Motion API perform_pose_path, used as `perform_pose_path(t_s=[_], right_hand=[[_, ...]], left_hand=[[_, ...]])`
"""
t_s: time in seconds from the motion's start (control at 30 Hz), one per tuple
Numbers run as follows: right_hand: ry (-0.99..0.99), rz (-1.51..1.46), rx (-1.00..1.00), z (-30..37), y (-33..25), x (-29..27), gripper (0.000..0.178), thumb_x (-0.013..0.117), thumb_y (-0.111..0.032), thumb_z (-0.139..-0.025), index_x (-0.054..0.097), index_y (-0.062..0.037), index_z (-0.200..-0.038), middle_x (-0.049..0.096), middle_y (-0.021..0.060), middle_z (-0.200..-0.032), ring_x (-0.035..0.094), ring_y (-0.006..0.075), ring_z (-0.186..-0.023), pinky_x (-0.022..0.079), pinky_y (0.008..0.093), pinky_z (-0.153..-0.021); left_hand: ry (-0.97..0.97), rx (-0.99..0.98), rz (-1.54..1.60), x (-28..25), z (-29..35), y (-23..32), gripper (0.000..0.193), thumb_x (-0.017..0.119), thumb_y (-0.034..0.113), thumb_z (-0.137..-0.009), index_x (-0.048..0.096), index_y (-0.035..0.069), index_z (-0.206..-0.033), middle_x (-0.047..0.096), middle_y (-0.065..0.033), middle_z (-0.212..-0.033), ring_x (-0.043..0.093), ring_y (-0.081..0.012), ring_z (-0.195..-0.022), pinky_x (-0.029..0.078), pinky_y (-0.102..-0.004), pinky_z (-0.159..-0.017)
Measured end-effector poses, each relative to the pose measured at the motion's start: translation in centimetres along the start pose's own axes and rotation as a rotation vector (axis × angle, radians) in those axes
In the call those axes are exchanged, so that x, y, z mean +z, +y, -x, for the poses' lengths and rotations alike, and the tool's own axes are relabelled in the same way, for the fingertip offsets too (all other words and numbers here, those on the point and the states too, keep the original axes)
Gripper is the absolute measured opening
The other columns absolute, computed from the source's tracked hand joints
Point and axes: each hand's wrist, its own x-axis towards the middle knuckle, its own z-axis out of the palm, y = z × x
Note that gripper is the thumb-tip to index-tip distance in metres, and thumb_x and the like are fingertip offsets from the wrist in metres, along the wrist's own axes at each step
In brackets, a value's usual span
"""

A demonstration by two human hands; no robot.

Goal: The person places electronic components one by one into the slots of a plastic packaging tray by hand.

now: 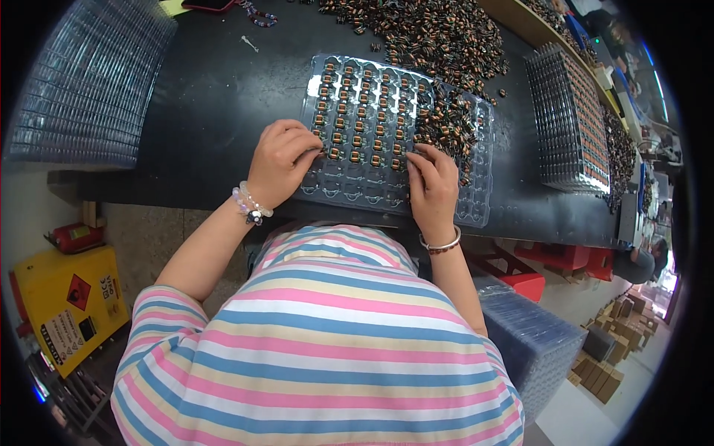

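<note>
Clear tray [349, 192] on the tabletop [216, 97], orange-and-black coils [358, 141] seated in its far rows. I see left hand [277, 165] and right hand [435, 184] over it; cannot tell whether either grip is clamped. Loose heap [446, 123] covers pockets at right; tray stacks left [89, 82] and right [571, 123].

We're in an assembly workshop, folks: small components [439, 33] heaped across a black workbench [216, 89], plastic trays [93, 82] stacked high, cardboard boxes [613, 342] piled up!
</note>
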Motion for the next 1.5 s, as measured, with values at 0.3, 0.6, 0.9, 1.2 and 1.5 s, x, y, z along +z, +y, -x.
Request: perform_pose_path(t_s=[0.3,0.6,0.9,1.2,1.5], right_hand=[[0.057,0.057,-0.019,0.4,0.1,0.4,0.014,0.064,-0.005,-0.083,0.067,-0.0042,-0.097,0.063,0.0095,-0.104,0.059,0.0264,-0.093,0.044,0.0373,-0.083],[0.063,0.042,-0.025,0.4,0.1,0.4,0.014,0.064,-0.004,-0.083,0.067,-0.0037,-0.096,0.064,0.0096,-0.104,0.059,0.0272,-0.096,0.043,0.0378,-0.085],[0.027,-0.014,-0.021,0.2,0.3,0.0,0.013,0.064,-0.004,-0.083,0.067,-0.0035,-0.097,0.063,0.0095,-0.105,0.059,0.0269,-0.096,0.043,0.0367,-0.084],[0.093,-0.007,-0.001,-0.1,0.5,-0.9,0.015,0.064,-0.003,-0.083,0.067,-0.0042,-0.097,0.064,0.0097,-0.106,0.059,0.0275,-0.098,0.043,0.0376,-0.089],[-0.007,0.270,-0.050,-2.7,3.1,-3.2,0.029,0.064,-0.012,-0.084,0.064,-0.0104,-0.113,0.059,0.0048,-0.123,0.053,0.0275,-0.107,0.039,0.0405,-0.096]], left_hand=[[-0.059,0.174,-0.130,0.2,-0.1,0.6,0.020,0.070,0.014,-0.076,0.070,0.013,-0.095,0.064,-0.0026,-0.089,0.054,-0.0242,-0.104,0.041,-0.0407,-0.093],[0.027,-0.009,-0.126,1.0,0.0,1.4,0.016,0.071,0.015,-0.076,0.069,0.010,-0.090,0.065,-0.0054,-0.089,0.059,-0.0243,-0.097,0.042,-0.0384,-0.089],[-0.083,0.081,-0.003,-1.2,0.5,-1.6,0.015,0.071,0.012,-0.075,0.069,0.009,-0.090,0.066,-0.0044,-0.096,0.057,-0.0250,-0.104,0.042,-0.0399,-0.091],[-0.009,0.023,-0.041,-0.3,-1.5,-0.3,0.012,0.072,0.008,-0.072,0.069,0.009,-0.083,0.059,-0.0059,-0.104,0.052,-0.0284,-0.107,0.043,-0.0408,-0.090],[0.035,0.035,0.010,3.2,-6.1,1.4,0.013,0.069,0.013,-0.077,0.068,0.008,-0.089,0.062,-0.0076,-0.095,0.053,-0.0286,-0.104,0.043,-0.0407,-0.090]])
